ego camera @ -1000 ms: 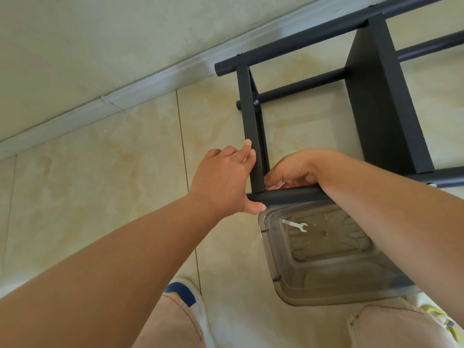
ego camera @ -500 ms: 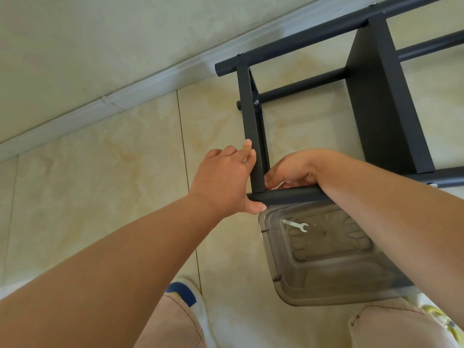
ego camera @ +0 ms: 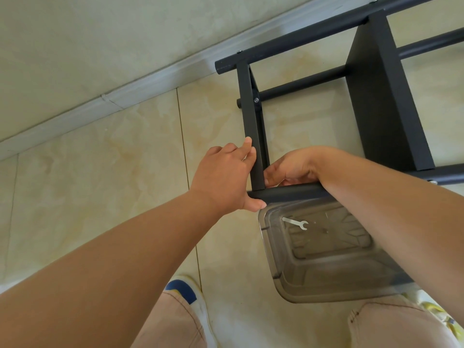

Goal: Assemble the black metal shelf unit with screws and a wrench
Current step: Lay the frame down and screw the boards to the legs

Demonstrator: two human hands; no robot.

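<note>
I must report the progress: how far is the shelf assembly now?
Done: the far rail is joined to the end crosspiece, which carries a screw. In hand: the left hand steadies the near corner while the right hand works behind the near rail. Left: tightening; the wrench lies unused in the plastic bin.
</note>
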